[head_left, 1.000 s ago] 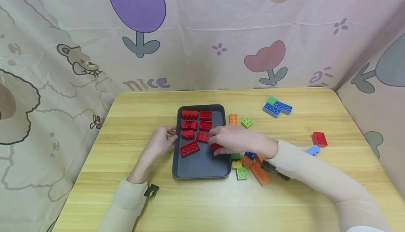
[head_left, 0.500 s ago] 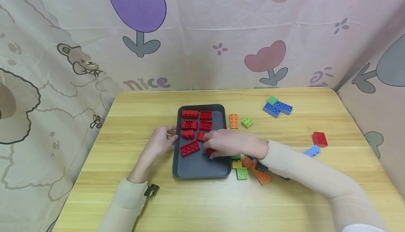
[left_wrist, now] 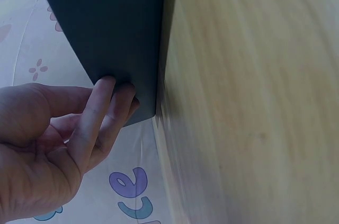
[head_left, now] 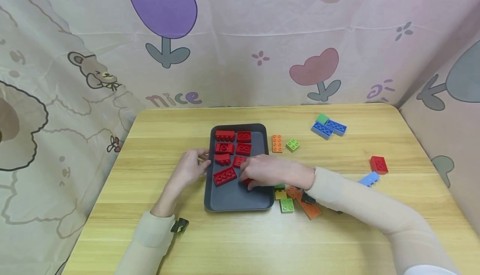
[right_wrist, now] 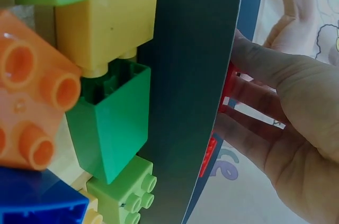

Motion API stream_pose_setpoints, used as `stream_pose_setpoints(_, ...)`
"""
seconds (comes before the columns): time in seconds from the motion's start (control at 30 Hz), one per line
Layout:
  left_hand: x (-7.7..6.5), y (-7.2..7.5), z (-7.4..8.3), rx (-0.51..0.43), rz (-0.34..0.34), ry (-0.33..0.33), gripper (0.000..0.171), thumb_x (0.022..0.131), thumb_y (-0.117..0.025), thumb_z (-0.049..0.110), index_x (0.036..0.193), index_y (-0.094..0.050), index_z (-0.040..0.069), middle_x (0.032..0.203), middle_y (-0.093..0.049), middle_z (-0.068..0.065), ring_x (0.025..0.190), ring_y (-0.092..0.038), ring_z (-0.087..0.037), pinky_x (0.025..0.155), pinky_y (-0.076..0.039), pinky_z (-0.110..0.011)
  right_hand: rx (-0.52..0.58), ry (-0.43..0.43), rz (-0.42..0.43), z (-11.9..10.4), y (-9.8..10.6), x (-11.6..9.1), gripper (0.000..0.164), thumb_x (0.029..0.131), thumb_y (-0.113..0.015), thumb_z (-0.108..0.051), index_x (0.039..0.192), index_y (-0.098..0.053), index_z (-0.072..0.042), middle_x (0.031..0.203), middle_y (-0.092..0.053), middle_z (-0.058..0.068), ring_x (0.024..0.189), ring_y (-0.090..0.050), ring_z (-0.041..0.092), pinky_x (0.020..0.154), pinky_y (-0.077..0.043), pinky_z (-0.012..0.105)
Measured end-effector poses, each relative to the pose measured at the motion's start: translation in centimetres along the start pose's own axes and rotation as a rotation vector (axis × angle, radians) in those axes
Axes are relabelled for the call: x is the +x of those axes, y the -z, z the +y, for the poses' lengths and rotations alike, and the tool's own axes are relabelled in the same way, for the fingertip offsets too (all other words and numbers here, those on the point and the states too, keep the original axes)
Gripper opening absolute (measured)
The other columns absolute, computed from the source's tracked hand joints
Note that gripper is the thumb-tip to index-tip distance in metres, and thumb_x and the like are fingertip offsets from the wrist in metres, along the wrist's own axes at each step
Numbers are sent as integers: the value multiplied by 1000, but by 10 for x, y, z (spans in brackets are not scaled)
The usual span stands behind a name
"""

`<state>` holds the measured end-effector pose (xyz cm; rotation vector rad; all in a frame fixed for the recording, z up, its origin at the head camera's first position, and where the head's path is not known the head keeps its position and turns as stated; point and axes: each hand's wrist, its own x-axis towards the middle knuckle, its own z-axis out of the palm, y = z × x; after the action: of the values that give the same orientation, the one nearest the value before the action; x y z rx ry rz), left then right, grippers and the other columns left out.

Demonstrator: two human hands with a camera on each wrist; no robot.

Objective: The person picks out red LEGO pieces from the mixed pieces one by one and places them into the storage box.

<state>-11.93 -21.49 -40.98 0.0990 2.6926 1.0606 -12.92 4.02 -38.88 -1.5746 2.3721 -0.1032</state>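
Observation:
In the head view a dark grey tray (head_left: 240, 200) lies on the table with several red building bricks (head_left: 225, 176) in its upper and left part. My right hand (head_left: 264, 170) reaches over the tray's right side and pinches a red building brick (head_left: 246, 181) low over the tray floor; the fingers hide most of it. The right wrist view shows a sliver of that brick (right_wrist: 229, 83) between thumb and fingers, past the tray wall (right_wrist: 185, 49). Beside the tray's left side, my left hand (head_left: 189, 168) touches the outer wall (left_wrist: 116, 28) with fairly straight fingertips.
Right of the tray lie green, yellow, orange and blue bricks (right_wrist: 114, 123), partly under my right forearm. An orange brick (head_left: 276, 143) and a lime brick (head_left: 293, 145) lie farther back. Blue bricks (head_left: 330, 128) are at the back right, a red brick (head_left: 379, 165) at far right.
My right hand has moved left and slightly toward the front with the red brick, over the tray's middle. My left hand and the tray have stayed in place.

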Motion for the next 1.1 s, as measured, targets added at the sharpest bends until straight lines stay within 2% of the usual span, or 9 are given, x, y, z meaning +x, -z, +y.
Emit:
stream_pose_setpoints(0.37, 1, 0, 1, 0, -4, 15, 41, 93, -61, 7, 133, -55, -1, 112, -68, -18, 83, -70, -18, 61, -59, -23, -53, 5, 4, 1, -5, 4, 31, 85, -74, -33, 114, -73, -22, 108, -70, -4, 95, -65, 9, 83, -58, 26)
stream_pose_setpoints(0.57, 1, 1, 3, 10, -2, 20, 42, 93, -62, 8, 134, -55, -2, 111, -68, -19, 83, -70, -19, 61, -59, -23, -56, -19, 1, 0, -6, 5, 32, 84, -74, -36, 114, -73, -22, 109, -70, -4, 96, -65, 9, 82, -58, 27)
stream_pose_setpoints(0.87, 2, 0, 2, 4, -3, 27, 42, 93, -62, 7, 133, -55, -2, 111, -68, -19, 82, -69, -17, 61, -59, -22, -95, -35, 37, 0, -7, 4, 35, 82, -75, -41, 112, -74, -24, 105, -69, -5, 93, -57, 11, 69, -54, 23)
stream_pose_setpoints(1.1, 1, 0, 1, 5, -3, 25, 42, 93, -62, 8, 134, -55, -2, 112, -68, -19, 82, -69, -18, 61, -59, -23, -122, -21, 67, 4, -7, 3, 46, 79, -73, -52, 114, -72, -23, 98, -64, -4, 88, -54, 11, 65, -50, 24)
